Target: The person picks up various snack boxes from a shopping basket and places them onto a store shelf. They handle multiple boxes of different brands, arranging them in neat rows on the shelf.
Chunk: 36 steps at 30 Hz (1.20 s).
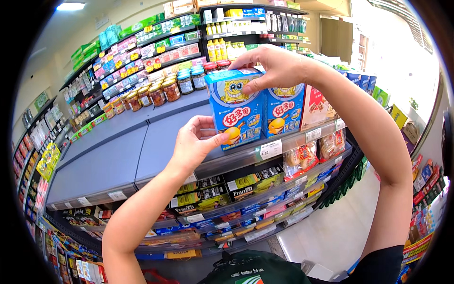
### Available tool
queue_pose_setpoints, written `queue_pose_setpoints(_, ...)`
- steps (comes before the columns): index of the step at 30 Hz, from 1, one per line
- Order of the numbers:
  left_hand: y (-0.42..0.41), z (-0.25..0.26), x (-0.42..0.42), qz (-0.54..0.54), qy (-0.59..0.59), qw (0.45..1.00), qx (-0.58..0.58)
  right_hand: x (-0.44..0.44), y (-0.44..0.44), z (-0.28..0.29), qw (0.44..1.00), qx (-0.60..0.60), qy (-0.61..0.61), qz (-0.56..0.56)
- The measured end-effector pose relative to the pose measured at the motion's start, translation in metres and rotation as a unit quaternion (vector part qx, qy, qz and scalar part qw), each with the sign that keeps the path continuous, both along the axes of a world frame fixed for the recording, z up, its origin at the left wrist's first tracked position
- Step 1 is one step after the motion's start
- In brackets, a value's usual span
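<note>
A blue snack carton (236, 110) with a yellow cartoon character stands upright at the front of the grey top shelf (106, 152). Over its top right edge lies my right hand (271, 69), the thumb on the front face and the fingers over the top. My left hand (197, 142) grips the carton's lower left side, its thumb on the front. A second blue carton (282, 110) of the same design stands just to the right. Beyond that one is a pale pink and red box (317, 106), partly behind my right forearm.
Glass jars (170, 89) with coloured lids line the back of the shelf. A clear price rail (271, 149) runs along its front edge. Lower tiers hold packaged snacks (209, 198) and bagged biscuits (300, 159). Pale floor (330, 230) shows at right, and stocked wall shelving (170, 46) rises behind.
</note>
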<state>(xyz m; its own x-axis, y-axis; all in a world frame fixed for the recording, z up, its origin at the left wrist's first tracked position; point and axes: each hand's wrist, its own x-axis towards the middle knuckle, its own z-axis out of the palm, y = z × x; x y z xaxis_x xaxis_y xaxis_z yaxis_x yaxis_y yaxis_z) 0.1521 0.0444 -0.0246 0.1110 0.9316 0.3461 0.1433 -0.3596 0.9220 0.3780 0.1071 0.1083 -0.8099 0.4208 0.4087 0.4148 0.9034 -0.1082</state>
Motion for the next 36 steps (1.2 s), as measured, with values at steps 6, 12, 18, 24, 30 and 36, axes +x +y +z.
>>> queue_pose_setpoints(6, 0.002, 0.001, 0.006, 0.018, 0.048, 0.998, -0.031, 0.007, 0.005, -0.007, 1.0, -0.007, -0.015, -0.021)
queue_pose_setpoints(12, 0.003, 0.004, 0.007, 0.017, 0.066, 0.996, -0.057, 0.01, 0.014, -0.01, 0.999, -0.014, -0.008, -0.031)
queue_pose_setpoints(18, 0.005, 0.001, 0.009, 0.004, 0.052, 0.997, -0.054, 0.01, 0.017, -0.018, 0.996, 0.073, 0.05, 0.028)
queue_pose_setpoints(24, -0.007, -0.006, -0.001, 0.07, -0.057, 0.995, 0.048, -0.02, -0.023, -0.041, 0.924, 0.209, 0.276, 0.165)
queue_pose_setpoints(30, -0.063, -0.049, -0.017, 0.114, -0.263, 0.949, 0.129, -0.079, -0.095, -0.139, 0.895, -0.119, 0.356, 0.242)
queue_pose_setpoints(36, -0.13, -0.147, -0.052, 0.193, -0.38, 0.904, 0.005, -0.167, -0.15, -0.271, 0.624, -0.617, 0.4, 0.263)
